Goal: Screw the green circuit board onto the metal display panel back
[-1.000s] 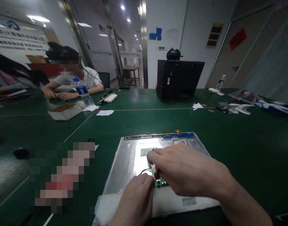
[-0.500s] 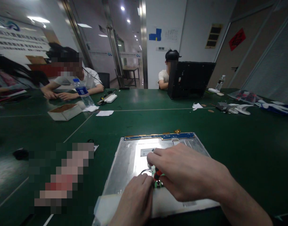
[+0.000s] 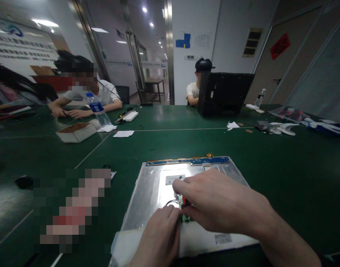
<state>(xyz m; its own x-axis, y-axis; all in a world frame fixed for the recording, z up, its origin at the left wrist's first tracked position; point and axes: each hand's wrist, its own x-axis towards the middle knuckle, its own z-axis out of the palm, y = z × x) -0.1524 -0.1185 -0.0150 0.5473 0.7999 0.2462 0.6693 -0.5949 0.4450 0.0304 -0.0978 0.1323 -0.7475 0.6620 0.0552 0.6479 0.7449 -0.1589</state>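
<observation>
A flat display panel (image 3: 147,193) lies metal back up on the table in front of me, with a blue circuit strip (image 3: 183,161) along its far edge. My right hand (image 3: 214,200) is closed round a red-and-black screwdriver (image 3: 186,203), mostly hidden by the fingers. Below it shows part of a small green circuit board (image 3: 186,218). My left hand (image 3: 163,231) rests on the panel at the board's left side, fingers bent and pressed together; their tips are hidden. A dark thin cable (image 3: 171,202) curves just beyond the left fingers.
On the green table (image 3: 159,144) stand an open box (image 3: 77,132) and a water bottle (image 3: 99,109) at left. A pixelated strip (image 3: 78,207) lies left of the panel. A black monitor-like case (image 3: 225,94) stands at the back. Gloves (image 3: 282,128) lie right. Co-workers sit across.
My right hand has tilted and shifted slightly, and less of the screwdriver's lower end shows. The left hand and the panel stay in place.
</observation>
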